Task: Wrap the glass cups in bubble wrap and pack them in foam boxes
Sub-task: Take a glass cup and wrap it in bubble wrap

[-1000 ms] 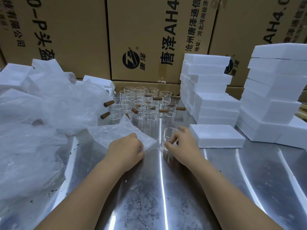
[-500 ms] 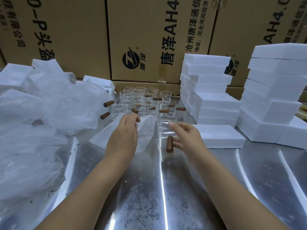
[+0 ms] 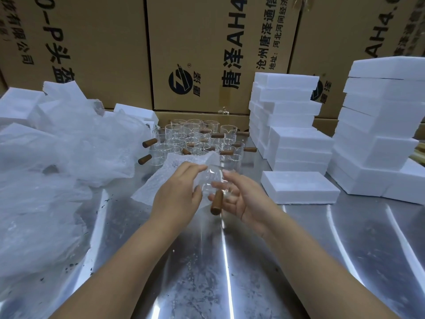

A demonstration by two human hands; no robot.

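A clear glass cup (image 3: 212,183) with a brown wooden handle pointing down is held above the steel table (image 3: 207,272) in my right hand (image 3: 241,199), whose fingers curl round it. My left hand (image 3: 177,199) pinches a sheet of bubble wrap (image 3: 158,180) and brings its edge against the left side of the cup. Behind them stand several more glass cups (image 3: 200,139) with wooden handles. A single foam box (image 3: 299,187) lies flat to the right of my hands.
Stacks of white foam boxes (image 3: 287,120) rise at the right and far right (image 3: 381,125). A heap of plastic and bubble wrap (image 3: 57,169) covers the left of the table. Cardboard cartons (image 3: 207,54) wall off the back.
Both hands have lifted off the table. My right hand raised the cup and turned its handle downward; my left hand lifted the bubble wrap sheet and moved it against the cup.
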